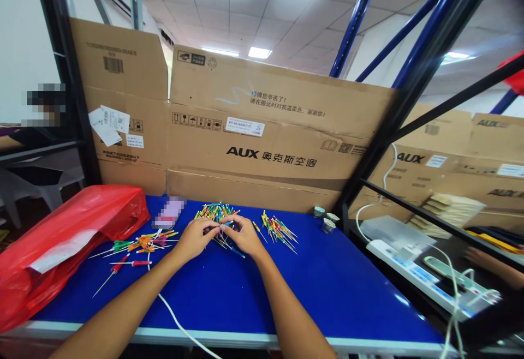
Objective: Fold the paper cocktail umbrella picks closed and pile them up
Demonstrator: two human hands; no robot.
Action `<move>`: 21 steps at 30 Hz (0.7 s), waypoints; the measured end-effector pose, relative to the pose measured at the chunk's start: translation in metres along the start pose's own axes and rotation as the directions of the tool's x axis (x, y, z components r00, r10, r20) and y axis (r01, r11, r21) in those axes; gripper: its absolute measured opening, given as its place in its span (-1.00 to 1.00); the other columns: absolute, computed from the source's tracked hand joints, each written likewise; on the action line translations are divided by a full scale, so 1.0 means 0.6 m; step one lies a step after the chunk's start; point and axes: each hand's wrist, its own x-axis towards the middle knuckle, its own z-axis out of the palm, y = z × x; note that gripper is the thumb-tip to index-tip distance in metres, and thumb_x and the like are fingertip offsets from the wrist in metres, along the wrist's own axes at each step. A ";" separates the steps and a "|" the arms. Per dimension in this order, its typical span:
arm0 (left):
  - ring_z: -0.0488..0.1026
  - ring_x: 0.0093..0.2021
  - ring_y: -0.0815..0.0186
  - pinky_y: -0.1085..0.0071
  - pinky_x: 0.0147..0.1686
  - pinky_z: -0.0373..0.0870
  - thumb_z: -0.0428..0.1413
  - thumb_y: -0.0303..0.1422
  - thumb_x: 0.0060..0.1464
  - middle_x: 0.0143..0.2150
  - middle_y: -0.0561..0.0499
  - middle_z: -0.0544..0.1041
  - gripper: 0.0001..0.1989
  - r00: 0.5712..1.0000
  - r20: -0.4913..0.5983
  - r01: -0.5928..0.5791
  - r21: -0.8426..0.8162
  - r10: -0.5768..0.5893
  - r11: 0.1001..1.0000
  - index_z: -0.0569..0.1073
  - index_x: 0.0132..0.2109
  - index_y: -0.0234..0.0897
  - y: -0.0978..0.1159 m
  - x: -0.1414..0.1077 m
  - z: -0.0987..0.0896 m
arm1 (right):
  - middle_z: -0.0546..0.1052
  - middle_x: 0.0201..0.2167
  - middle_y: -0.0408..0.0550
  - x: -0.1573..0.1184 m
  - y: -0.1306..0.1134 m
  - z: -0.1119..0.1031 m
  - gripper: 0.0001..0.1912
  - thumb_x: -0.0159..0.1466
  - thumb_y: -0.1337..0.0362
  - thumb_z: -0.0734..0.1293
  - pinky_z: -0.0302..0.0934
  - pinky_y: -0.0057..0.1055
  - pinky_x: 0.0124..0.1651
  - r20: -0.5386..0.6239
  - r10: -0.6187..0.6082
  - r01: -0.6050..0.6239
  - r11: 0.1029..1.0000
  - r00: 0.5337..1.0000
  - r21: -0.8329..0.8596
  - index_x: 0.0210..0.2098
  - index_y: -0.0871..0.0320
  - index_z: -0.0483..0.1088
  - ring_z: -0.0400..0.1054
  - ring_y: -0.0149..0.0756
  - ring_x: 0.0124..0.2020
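As seen from left to right, noticed paper-topped sticks (146, 243) scattered near a red bag (73, 228); then left hand (195, 237) and right hand (244, 233), together at the fingertips, over a pile of slim, brightly tipped sticks (209, 211). Seemed busy with fine fingertip work, any held piece too hidden to tell; probably called for a light, steady touch. Farther right, noted a smaller, fanned group (278, 228) on the blue table (327, 293).
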 end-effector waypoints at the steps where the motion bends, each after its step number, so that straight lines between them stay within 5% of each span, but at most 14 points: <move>1: 0.51 -0.25 0.20 0.32 -0.17 0.34 0.13 -0.19 0.21 -0.25 -0.04 0.64 -0.77 1.000 -0.012 -0.002 0.011 0.002 1.000 0.63 -0.14 -0.15 0.001 0.000 0.000 | 0.57 -0.35 -0.07 0.000 -0.001 0.000 -0.74 0.22 0.10 0.40 0.20 -0.45 -0.37 0.019 -0.001 0.001 1.000 1.000 0.004 -0.21 0.13 0.55 0.37 -0.30 -0.40; 7: 0.49 -0.28 0.22 0.34 -0.20 0.33 0.16 -0.17 0.19 -0.29 -0.02 0.63 -0.78 0.999 -0.042 -0.017 0.035 0.018 0.999 0.64 -0.18 -0.16 0.009 0.000 -0.005 | 0.56 -0.39 -0.08 0.001 0.001 -0.001 -0.77 0.20 0.09 0.41 0.22 -0.45 -0.36 0.051 0.009 -0.012 0.998 0.999 0.065 -0.31 0.13 0.53 0.36 -0.32 -0.42; 15: 0.50 -0.26 0.21 0.32 -0.16 0.33 0.17 -0.22 0.17 -0.27 -0.01 0.64 -0.82 0.999 -0.049 -0.016 0.026 0.017 1.000 0.63 -0.21 -0.15 0.012 0.001 -0.013 | 0.51 -0.43 -0.10 0.006 0.006 -0.014 -0.79 0.11 0.13 0.45 0.25 -0.43 -0.34 -0.051 0.047 -0.036 0.980 0.998 0.196 -0.39 0.15 0.46 0.36 -0.32 -0.42; 19: 0.51 -0.31 0.20 0.34 -0.24 0.37 0.19 -0.20 0.12 -0.30 -0.03 0.64 -0.79 0.989 -0.101 0.097 -0.127 -0.111 0.987 0.63 -0.23 -0.20 -0.002 0.002 -0.010 | 0.51 -0.45 -0.08 0.010 0.005 -0.034 -0.77 0.13 0.12 0.44 0.27 -0.41 -0.31 -0.194 0.089 -0.039 0.968 0.977 0.247 -0.36 0.15 0.45 0.37 -0.31 -0.41; 21: 0.53 -0.33 0.19 0.35 -0.29 0.40 0.18 -0.15 0.11 -0.33 -0.05 0.65 -0.74 0.972 -0.108 0.165 -0.303 -0.206 0.939 0.62 -0.23 -0.24 -0.009 0.005 -0.005 | 0.51 -0.45 -0.09 0.009 0.001 -0.037 -0.79 0.14 0.14 0.42 0.26 -0.43 -0.33 -0.166 0.082 -0.045 0.976 0.983 0.214 -0.36 0.16 0.46 0.36 -0.33 -0.43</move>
